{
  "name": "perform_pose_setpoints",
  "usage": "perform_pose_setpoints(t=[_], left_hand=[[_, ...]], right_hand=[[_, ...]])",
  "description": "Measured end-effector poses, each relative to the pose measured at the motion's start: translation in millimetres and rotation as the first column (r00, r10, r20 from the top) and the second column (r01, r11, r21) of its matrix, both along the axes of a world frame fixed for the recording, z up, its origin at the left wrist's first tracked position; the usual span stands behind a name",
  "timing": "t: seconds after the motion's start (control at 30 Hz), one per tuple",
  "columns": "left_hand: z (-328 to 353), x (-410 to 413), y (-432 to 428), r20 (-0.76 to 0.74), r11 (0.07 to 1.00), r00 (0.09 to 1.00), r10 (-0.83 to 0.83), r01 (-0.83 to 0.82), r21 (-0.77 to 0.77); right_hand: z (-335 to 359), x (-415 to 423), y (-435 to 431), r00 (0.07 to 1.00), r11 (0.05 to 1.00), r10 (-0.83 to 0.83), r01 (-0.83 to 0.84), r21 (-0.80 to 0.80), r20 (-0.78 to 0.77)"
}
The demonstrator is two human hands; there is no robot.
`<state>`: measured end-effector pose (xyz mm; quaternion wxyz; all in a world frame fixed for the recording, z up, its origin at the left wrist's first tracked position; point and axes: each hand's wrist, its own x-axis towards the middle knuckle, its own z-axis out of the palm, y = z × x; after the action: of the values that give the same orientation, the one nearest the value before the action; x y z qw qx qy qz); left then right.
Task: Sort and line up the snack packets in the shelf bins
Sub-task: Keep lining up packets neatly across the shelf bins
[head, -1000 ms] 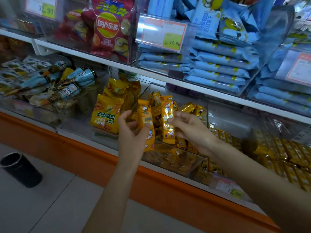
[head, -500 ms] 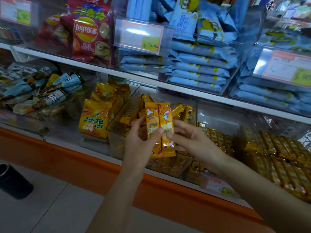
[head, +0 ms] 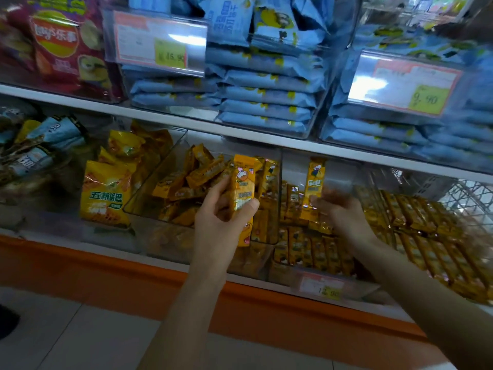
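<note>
Left hand (head: pixel 222 213): is gripping the first packet (head: pixel 242 194), with the thumb lying across its front and the fingers curling behind it.
First packet: a long yellow snack packet that is standing upright in front of the middle bin (head: pixel 157 180), with its lower end hanging below the palm.
Right hand (head: pixel 340 213): is pinching the lower end of the second packet (head: pixel 314 186); motion blur is hiding how each finger lies.
Second packet: the same yellow kind, standing upright above the right bin (head: pixel 288 273), well apart from the first packet.
Middle bin: a clear plastic bin in which loose packets (head: pixel 198 173) of this kind are lying jumbled at many angles.
Right bin: a clear bin in which lined-up packets (head: pixel 306 249) are lying side by side in rows.
Yellow bags (head: pixel 106 193): larger bags that are standing just left of the middle bin.
Cone snacks (head: pixel 54 132): are lying piled at the far left of the lower shelf.
Blue packets (head: pixel 266 97): are lying stacked flat in the upper shelf bins.
Red crisp bag (head: pixel 66 49): is standing at the upper left.
Price tags: 1 at (head: pixel 160 41) is reading 15.90, 1 at (head: pixel 405 84) is reading 9.90, and 1 at (head: pixel 322 288) is sitting on the right bin's front.
</note>
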<state>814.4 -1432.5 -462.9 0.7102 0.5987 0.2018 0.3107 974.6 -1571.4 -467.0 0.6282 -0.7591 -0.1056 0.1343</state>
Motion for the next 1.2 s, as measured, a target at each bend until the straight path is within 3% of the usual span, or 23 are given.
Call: perform_pose_setpoints(t=[0.17, 0.33, 0.43, 0.6, 0.8, 1.0, 1.13, 1.2], left_hand=[[-2, 8, -5, -0.044, 1.000, 0.999, 0.010, -0.009, 0.026], [0, 13, -10, -0.058, 0.999, 0.998, 0.029, -0.028, 0.026], [0, 15, -12, -0.062, 0.999, 0.998, 0.029, -0.027, 0.040], [0, 16, -14, -0.085, 0.999, 0.996, 0.018, -0.014, 0.050], [-5, 20, -14, -0.078, 0.998, 0.996, 0.038, -0.033, 0.058], [-7, 23, -18, -0.065, 0.999, 0.998, -0.002, 0.004, 0.038], [-4, 25, -20, -0.080, 0.999, 0.996, -0.050, 0.049, -0.017], [-3, 26, -18, -0.084, 0.994, 0.995, -0.056, 0.048, -0.096]], right_hand=[[-44, 67, 7, 0.997, 0.955, -0.070, 0.061, -0.292, -0.018], [-63, 100, 25, 0.976, 0.920, -0.210, 0.177, -0.349, -0.058], [-75, 107, 29, 0.962, 0.883, -0.273, 0.253, -0.395, 0.005], [-75, 101, 26, 0.997, 0.810, -0.005, 0.046, -0.584, 0.071], [-70, 95, 24, 0.983, 0.750, 0.076, 0.052, -0.660, 0.164], [-66, 85, 21, 0.975, 0.742, 0.108, 0.051, -0.669, 0.194], [-54, 60, 11, 0.943, 0.727, 0.249, -0.032, -0.686, 0.221], [-43, 41, 4, 0.894, 0.781, 0.311, -0.046, -0.623, 0.324]])
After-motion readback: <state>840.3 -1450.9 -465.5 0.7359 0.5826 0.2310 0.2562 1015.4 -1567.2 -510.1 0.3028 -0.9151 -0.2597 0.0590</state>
